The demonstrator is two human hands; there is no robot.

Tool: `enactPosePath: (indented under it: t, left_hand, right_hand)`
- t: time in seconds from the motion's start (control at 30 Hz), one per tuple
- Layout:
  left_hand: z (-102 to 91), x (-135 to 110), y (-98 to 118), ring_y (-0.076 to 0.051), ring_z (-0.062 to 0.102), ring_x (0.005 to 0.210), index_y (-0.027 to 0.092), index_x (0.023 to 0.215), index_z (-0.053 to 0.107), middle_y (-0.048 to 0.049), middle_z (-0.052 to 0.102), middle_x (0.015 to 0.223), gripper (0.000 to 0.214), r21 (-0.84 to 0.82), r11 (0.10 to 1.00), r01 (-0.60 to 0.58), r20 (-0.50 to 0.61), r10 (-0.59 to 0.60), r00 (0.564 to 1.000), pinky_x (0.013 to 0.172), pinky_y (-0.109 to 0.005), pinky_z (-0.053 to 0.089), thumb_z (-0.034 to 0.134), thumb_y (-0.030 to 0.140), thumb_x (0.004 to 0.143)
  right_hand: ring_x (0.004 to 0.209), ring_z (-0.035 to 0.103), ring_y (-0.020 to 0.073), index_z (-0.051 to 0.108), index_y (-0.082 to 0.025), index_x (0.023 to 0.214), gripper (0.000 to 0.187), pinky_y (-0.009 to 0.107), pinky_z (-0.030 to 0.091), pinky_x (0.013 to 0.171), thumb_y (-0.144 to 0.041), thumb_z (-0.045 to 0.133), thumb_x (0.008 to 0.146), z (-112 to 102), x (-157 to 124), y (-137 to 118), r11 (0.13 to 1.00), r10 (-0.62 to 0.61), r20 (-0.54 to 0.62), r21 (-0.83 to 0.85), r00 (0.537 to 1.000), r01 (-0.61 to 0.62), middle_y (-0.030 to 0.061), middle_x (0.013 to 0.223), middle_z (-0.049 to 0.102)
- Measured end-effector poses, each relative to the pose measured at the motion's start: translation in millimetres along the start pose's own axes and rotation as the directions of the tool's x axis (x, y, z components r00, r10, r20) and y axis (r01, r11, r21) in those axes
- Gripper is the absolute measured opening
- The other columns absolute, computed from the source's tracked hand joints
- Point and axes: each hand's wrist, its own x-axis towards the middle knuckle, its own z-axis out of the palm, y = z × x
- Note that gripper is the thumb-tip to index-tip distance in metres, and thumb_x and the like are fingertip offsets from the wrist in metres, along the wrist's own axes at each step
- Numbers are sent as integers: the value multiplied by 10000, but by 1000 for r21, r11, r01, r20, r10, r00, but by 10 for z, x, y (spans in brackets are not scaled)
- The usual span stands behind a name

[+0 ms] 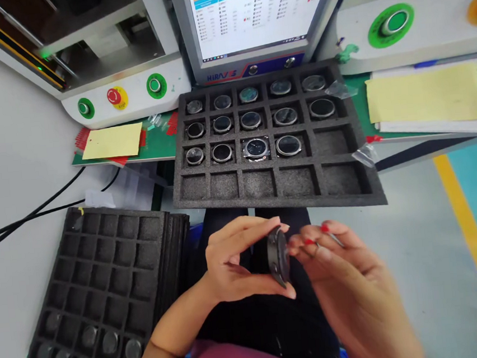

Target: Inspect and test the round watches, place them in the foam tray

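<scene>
My left hand (240,260) grips a dark round watch case (278,256) by its edges, thumb below and fingers above. The watch case is tilted on edge, its face turned towards my right hand. Close to that face, my right hand (353,280) has its fingers pinched together, partly blurred. Small red bits (325,228) and a thin metallic piece (336,240) show among its fingers; their kind cannot be made out. Beyond both hands lies a black foam tray (260,185) with several round watch cases (256,148) in its compartments.
At the lower left stands a stack of foam trays (115,258), the top one holding several round clear pieces (109,342). A monitor (248,15) rises behind the near tray. Machine panels carry green buttons (396,22) and a red stop button (114,96). Black cables (35,212) run at left.
</scene>
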Motion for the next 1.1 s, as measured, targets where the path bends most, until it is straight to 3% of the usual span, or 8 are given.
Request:
enactPosePath:
  t: [0.1, 0.4, 0.63, 1.0, 1.1]
  left_hand:
    - [-43, 30, -1, -154, 672, 897, 179, 1334, 587, -89, 716, 1031, 660, 69, 997, -42, 24, 41, 999, 787, -251, 570, 752, 477, 768]
    - [-127, 69, 59, -165, 643, 905, 175, 1411, 499, -89, 661, 1015, 669, 237, 964, -117, 214, 66, 975, 761, -287, 588, 698, 446, 833]
    - [-139, 100, 88, -171, 642, 914, 165, 1404, 501, -85, 657, 1006, 654, 256, 955, -150, 267, 79, 960, 766, -307, 594, 714, 397, 831]
    - [-142, 127, 119, -184, 642, 999, 143, 1380, 518, -88, 651, 1070, 614, 269, 947, -176, 301, 91, 949, 857, -326, 581, 724, 321, 830]
    - [-151, 139, 131, -178, 642, 1010, 148, 1381, 516, -84, 653, 1079, 595, 298, 936, -189, 310, 92, 946, 863, -322, 578, 709, 316, 843]
  right_hand:
    - [685, 646, 100, 633, -241, 832, 222, 173, 547, 687, -238, 830, 729, -33, -14, -60, 999, 2, -19, -51, 1000, -3, -27, 685, 650]
    - [630, 646, 97, 602, -277, 846, 256, 159, 555, 607, -239, 832, 739, 2, -80, -184, 978, 34, 126, -208, 991, -7, -53, 655, 666]
    - [644, 620, 88, 584, -273, 853, 244, 164, 547, 602, -207, 802, 764, -42, -90, -212, 979, 153, 186, -164, 971, -123, -55, 693, 634]
    - [607, 608, 120, 554, -278, 804, 303, 186, 543, 590, -242, 836, 698, 21, -137, -286, 956, 103, 53, -279, 993, -84, -48, 627, 613]
    - [596, 613, 108, 561, -289, 804, 290, 157, 540, 582, -244, 829, 701, 15, -134, -282, 948, 75, 66, -315, 995, -51, -55, 621, 614]
